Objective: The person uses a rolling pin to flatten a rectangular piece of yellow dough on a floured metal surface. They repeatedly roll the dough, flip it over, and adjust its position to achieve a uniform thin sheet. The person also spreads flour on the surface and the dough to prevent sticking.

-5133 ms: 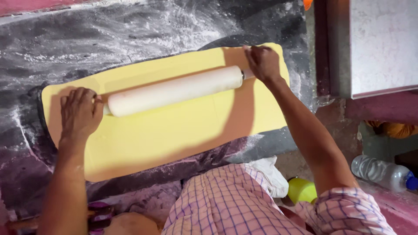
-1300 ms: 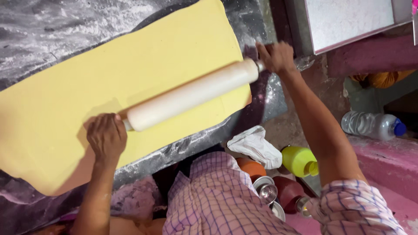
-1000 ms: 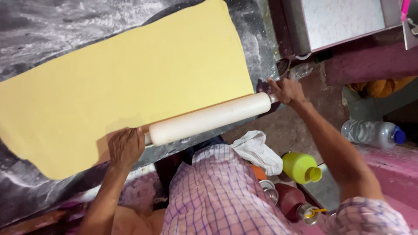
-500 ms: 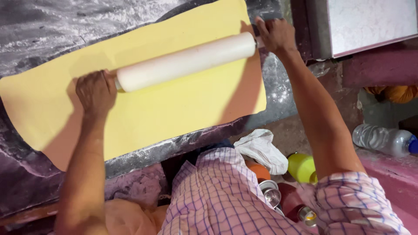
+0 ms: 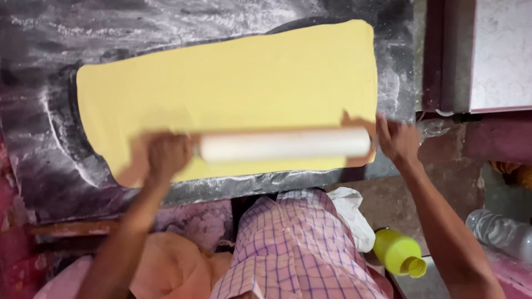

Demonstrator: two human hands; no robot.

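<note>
White rolling pin [image 5: 284, 145] lying across near edge of yellow dough sheet [image 5: 233, 94] on floured bench [image 5: 44, 166]; left hand [image 5: 165, 156] and right hand [image 5: 398, 141] each grip an end, pressing evenly.

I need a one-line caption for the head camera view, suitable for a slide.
Left hand and right hand hold a white rolling pin on the near edge of a yellow dough sheet on a floured dark table.

The person wears a pink-and-white checked shirt [image 5: 299, 249], with both forearms bare.

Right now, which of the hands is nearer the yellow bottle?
Right. The right hand is at the rolling pin's end, above the yellow bottle; the left hand is far across.
</note>
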